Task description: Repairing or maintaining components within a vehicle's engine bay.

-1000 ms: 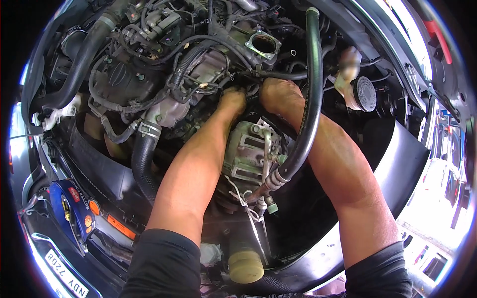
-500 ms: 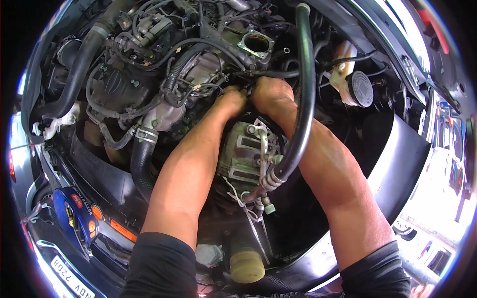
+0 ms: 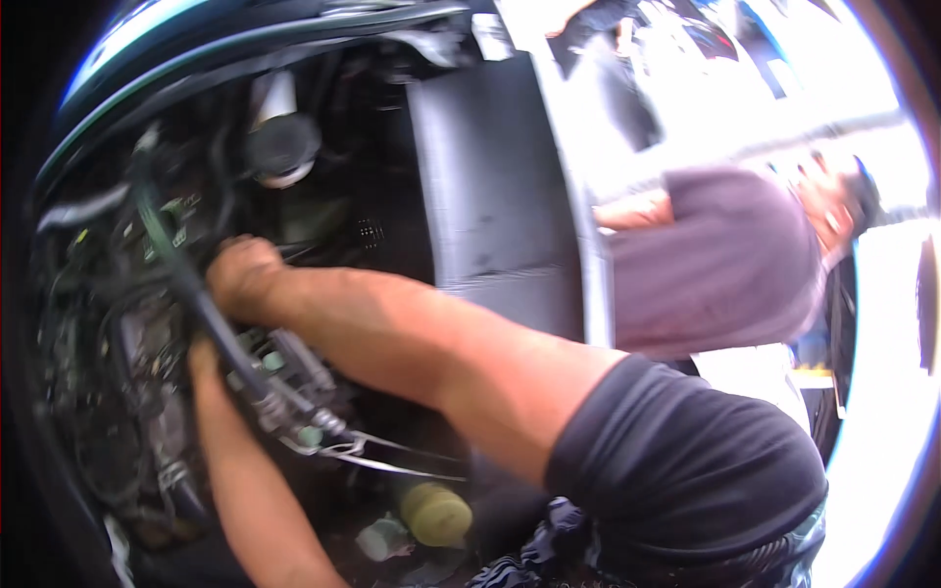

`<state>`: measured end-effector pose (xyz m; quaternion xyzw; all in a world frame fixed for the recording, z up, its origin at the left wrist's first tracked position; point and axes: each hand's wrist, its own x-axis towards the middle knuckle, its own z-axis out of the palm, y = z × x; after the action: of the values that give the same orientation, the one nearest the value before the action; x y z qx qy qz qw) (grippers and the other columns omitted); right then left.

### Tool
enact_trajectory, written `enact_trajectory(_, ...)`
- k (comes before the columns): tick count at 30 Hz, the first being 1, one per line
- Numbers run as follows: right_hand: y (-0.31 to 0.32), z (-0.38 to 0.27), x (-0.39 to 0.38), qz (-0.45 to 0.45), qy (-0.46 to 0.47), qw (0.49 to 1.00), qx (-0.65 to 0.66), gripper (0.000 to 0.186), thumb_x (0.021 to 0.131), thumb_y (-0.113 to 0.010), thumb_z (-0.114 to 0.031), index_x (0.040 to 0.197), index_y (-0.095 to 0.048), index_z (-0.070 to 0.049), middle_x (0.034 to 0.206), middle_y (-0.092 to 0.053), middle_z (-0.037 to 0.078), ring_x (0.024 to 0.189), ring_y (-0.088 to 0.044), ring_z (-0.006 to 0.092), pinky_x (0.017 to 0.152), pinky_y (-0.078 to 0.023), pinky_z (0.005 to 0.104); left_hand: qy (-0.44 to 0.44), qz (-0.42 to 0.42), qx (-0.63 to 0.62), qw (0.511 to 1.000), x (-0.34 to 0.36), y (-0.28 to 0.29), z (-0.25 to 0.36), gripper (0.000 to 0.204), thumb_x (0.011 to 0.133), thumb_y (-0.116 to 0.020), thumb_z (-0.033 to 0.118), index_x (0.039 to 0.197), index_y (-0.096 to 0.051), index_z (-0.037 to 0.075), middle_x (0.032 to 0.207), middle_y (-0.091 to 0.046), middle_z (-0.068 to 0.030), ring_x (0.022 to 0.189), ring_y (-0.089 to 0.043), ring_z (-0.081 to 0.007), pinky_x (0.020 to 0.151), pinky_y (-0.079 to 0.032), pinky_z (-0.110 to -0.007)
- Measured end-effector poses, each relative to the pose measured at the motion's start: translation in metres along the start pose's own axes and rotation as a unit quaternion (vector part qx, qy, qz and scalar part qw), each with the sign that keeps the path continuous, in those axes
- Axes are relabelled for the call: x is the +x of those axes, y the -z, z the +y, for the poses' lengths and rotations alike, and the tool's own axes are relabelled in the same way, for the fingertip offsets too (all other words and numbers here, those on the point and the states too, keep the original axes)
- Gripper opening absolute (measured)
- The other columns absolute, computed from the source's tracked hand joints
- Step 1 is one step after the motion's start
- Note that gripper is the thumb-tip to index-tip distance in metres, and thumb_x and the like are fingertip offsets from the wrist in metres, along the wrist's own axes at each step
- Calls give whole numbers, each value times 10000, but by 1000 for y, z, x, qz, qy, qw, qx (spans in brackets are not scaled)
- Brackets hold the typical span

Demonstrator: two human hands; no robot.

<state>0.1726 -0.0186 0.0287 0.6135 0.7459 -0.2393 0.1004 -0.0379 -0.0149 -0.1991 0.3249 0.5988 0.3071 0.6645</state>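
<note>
Black rubber hose [image 3: 201, 304]: where is it, and what could bite?

Left side of view, over the engine [image 3: 149, 343], running between the right hand [image 3: 245, 277] and the left hand [image 3: 202, 355]. My worry: the right forearm [image 3: 412, 328] snags it and side-loads the crimped fitting [image 3: 263, 404] (metal, probably won't forgive a sideways yank). The slack white strip [image 3: 392, 465] could catch too.

Hands clamped on it?

Can't tell, either hand. Right is bent just beside it, fingertips hidden, contact unclear. Left is mostly hidden, fingers out of sight. If it's by feel, a slip could skin knuckles on the compressor [image 3: 306, 367].

Orientation?

Long axis slants upper left to lower right, slight bow. Fitting end points lower right, roughly toward the yellowish cylinder [image 3: 438, 515].
</note>
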Motion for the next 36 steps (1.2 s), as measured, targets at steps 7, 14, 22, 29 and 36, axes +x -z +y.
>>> enact_trajectory(7, 17, 25, -76, 35, -18, 999, -6, 340, 789, -604, -181, 1084, -651, -18, 1175, -594, 183, 1120, -569, 290, 884, -488, 352, 5, 57, 34, 998, -193, -45, 85, 580, 920, -536, 390, 1290, -485, -54, 1311, -502, -153, 1209, -452, -240, 1034, -314, -347)
enact_trajectory(14, 32, 48, -166, 89, -9, 992, 84, 339, 789, -619, -195, 1048, -626, 23, 1067, -626, 243, 1060, -595, 330, 913, -486, 384, -187, 108, 95, 972, -385, -54, 101, 564, 941, -518, 316, 1349, -407, -57, 1329, -498, -161, 1209, -476, -259, 1028, -325, -337)
enact_trajectory(22, 29, 66, -285, 191, -28, 969, 153, 304, 895, -490, -258, 925, -579, 31, 869, -629, 247, 866, -616, 403, 758, -489, 448, -232, 178, 123, 948, -555, -56, 0, 481, 947, -485, 287, 1287, -480, -54, 1249, -556, -180, 1137, -540, -258, 973, -397, -347)
enact_trajectory(29, 19, 55, -391, 150, 98, 963, 203, 292, 885, -539, -259, 900, -565, 31, 807, -623, 242, 836, -600, 427, 745, -471, 477, -204, 223, 157, 940, -639, -92, -87, 463, 947, -509, 267, 1247, -485, -85, 1213, -566, -196, 1114, -549, -276, 961, -409, -346)
enact_trajectory(36, 24, 52, -470, -17, 251, 946, 205, 287, 896, -544, -263, 957, -586, 14, 812, -621, 241, 826, -598, 421, 724, -472, 471, -160, 320, 107, 927, -680, -153, -121, 411, 937, -544, 202, 1226, -488, -84, 1154, -588, -201, 1042, -574, -268, 948, -418, -353)
